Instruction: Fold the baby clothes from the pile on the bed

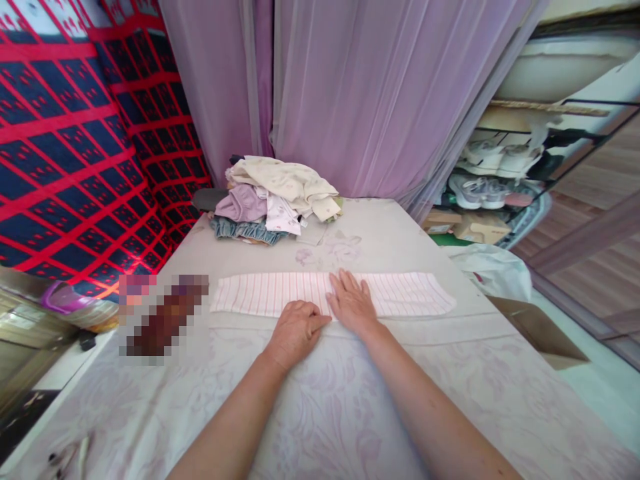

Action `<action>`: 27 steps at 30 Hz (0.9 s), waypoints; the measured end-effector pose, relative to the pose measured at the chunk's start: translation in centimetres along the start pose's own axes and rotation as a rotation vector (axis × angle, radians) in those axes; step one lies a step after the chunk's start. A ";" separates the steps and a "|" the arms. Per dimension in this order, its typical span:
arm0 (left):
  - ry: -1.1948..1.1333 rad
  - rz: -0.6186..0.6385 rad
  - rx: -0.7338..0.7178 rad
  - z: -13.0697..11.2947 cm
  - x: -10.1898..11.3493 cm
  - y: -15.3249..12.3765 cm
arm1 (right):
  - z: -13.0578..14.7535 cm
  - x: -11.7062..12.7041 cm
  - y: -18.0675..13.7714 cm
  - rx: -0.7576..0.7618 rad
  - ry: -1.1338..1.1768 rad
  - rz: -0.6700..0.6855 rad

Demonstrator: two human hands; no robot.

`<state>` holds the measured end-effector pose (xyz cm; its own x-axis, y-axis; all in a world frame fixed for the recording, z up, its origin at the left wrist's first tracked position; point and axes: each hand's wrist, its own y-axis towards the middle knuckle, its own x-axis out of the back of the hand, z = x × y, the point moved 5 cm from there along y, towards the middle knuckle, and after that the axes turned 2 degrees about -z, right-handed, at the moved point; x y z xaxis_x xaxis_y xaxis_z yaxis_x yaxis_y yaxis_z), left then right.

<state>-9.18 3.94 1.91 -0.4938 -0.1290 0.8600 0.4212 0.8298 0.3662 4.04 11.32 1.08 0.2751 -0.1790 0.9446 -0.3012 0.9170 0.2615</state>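
Observation:
A white garment with thin pink stripes point(270, 293) lies flat in a long narrow strip across the table. It looks like folded pants, though its exact kind is hard to make out. My right hand point(353, 300) rests palm down on the middle of it, fingers spread. Just to the left, my left hand point(299, 328) is closed at the garment's near edge, with fingers curled and thumb side toward my right hand. The fingertips are partly hidden against the cloth.
A pile of clothes point(280, 193) sits at the table's far end. The table point(340, 400) has a floral cover. Shoes point(480, 190) stand on a rack at right, above a cardboard box point(535, 327). Purple curtains point(350, 93) hang behind. A blurred-out item point(167, 320) lies at left.

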 end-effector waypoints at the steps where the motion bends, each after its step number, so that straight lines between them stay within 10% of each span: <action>1: -0.018 -0.008 0.016 0.0 0.0 0.0 | 0.0 -0.6 -0.2 -0.011 -0.019 0.036; 12: 0.127 -0.181 0.309 4.8 3.2 -1.0 | -0.2 -1.3 -0.5 -0.033 -0.110 0.174; 18: 0.350 -0.048 0.638 9.9 4.0 -3.3 | -0.1 -1.5 -0.5 -0.035 -0.144 0.190; 27: 0.436 0.076 0.701 9.4 4.4 -3.1 | 0.5 0.4 -0.1 -0.080 -0.140 0.210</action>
<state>-19.82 5.92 1.24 -0.0825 -0.1384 0.9869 -0.2014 0.9722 0.1195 3.73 11.00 1.55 0.0837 -0.0246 0.9962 -0.2638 0.9635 0.0459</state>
